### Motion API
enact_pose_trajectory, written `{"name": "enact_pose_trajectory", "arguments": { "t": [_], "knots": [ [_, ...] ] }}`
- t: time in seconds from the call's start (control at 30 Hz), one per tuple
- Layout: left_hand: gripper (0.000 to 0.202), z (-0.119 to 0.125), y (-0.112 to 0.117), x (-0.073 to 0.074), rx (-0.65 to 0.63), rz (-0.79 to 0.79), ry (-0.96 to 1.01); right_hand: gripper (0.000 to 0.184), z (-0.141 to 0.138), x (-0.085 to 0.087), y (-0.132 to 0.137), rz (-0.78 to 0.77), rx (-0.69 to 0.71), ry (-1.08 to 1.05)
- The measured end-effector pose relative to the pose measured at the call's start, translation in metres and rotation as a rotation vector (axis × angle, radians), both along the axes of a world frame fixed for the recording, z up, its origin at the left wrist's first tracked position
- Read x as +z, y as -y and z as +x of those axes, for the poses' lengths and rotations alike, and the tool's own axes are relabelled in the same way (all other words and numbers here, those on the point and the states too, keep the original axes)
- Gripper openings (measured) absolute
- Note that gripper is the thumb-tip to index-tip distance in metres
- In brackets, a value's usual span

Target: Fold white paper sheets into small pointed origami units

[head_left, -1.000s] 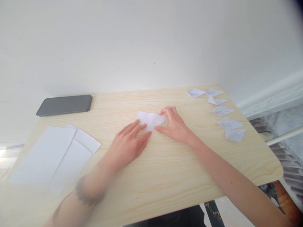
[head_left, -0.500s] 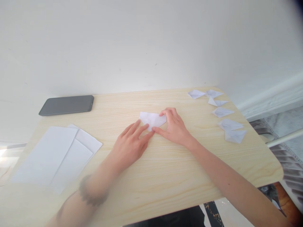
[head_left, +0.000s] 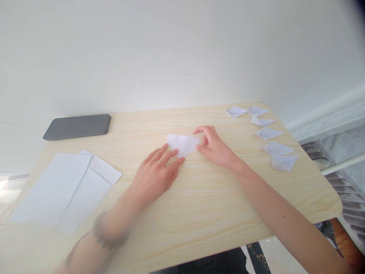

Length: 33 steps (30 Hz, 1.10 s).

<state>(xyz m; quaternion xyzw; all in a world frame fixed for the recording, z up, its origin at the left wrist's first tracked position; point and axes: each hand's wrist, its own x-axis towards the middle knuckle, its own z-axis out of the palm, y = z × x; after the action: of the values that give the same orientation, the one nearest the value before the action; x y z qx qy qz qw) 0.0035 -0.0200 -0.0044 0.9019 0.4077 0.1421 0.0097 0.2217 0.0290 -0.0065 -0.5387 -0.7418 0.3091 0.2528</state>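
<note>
in the head view, the folded paper (head_left: pixel 187 142) lies between the table's (head_left: pixel 213 220) far and near edges. the left hand (head_left: pixel 154 173), fingers spread, rests fingertips on its left part. the right hand (head_left: pixel 215 148) has thumb and forefinger parted, pinching nothing, thumb at the paper's right end. paper pieces (head_left: pixel 268 133) line the right edge.

We face a white wall (head_left: pixel 159 49) at twelve o'clock, behind a pale wood-grain table (head_left: pixel 222 213); patterned floor (head_left: pixel 345 146) shows at three, bright light (head_left: pixel 3 185) near nine.
</note>
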Motion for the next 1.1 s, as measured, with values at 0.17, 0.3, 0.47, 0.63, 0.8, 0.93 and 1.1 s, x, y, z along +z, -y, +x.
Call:
{"name": "enact_pose_trajectory", "arguments": {
  "t": [0.17,0.3,0.47,0.63,0.8,0.93,1.1],
  "knots": [
    [0.029,-0.001,0.0,-0.001,0.001,-0.015,-0.001,0.038,0.007,0.001,-0.005,-0.035,0.022,-0.056],
    [0.031,-0.001,0.0,-0.003,0.013,-0.043,0.0,0.032,0.006,-0.002,-0.004,-0.021,-0.005,-0.039],
    [0.033,-0.001,0.001,-0.003,0.011,-0.036,0.006,0.043,-0.009,-0.006,0.004,0.094,-0.013,0.091],
    [0.032,-0.001,0.0,-0.003,0.005,-0.034,0.005,0.041,-0.013,-0.007,0.006,0.142,-0.004,0.145],
    [0.03,-0.001,-0.001,-0.002,0.005,-0.048,0.002,0.039,0.0,-0.004,-0.002,0.045,0.012,0.023],
    [0.032,-0.001,0.0,-0.001,0.012,-0.079,0.008,0.04,0.005,-0.007,-0.005,0.044,-0.003,-0.018],
    [0.033,-0.002,-0.003,-0.001,-0.027,-0.126,0.074,0.038,-0.006,-0.013,0.003,0.165,-0.029,0.093]
  ]
}}
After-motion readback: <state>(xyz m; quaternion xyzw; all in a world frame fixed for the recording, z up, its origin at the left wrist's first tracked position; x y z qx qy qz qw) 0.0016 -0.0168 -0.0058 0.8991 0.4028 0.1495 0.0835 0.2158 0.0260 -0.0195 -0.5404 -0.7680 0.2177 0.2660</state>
